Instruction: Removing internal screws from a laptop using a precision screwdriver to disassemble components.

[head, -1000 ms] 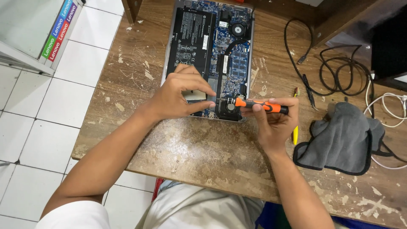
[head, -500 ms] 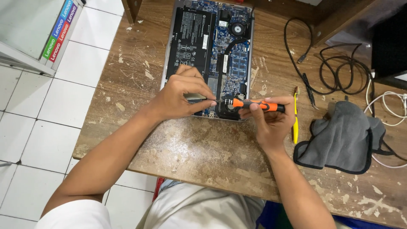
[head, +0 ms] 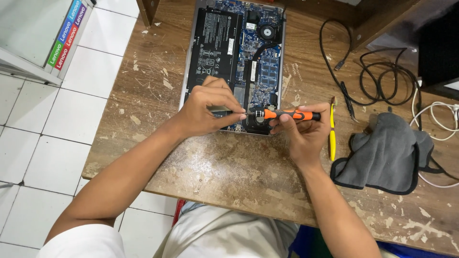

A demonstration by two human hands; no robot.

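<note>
Orange-black screwdriver (head: 286, 114) over blue circuit board (head: 260, 67)

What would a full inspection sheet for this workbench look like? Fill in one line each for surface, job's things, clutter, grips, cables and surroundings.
Surface: worn wooden table, scratched and flecked with pale paint.
Job's things: opened laptop lying with its boards and black battery exposed; orange-and-black screwdriver held level over its near edge.
Clutter: grey cloth crumpled at the right; yellow tool beside it.
Grips: left hand pinches at the screwdriver's tip; right hand is closed on the handle.
Cables: black cable coiled loosely at the back right; white cable at the far right.
Surroundings: white tiled floor; pale cabinet with coloured stickers at the upper left.
</note>
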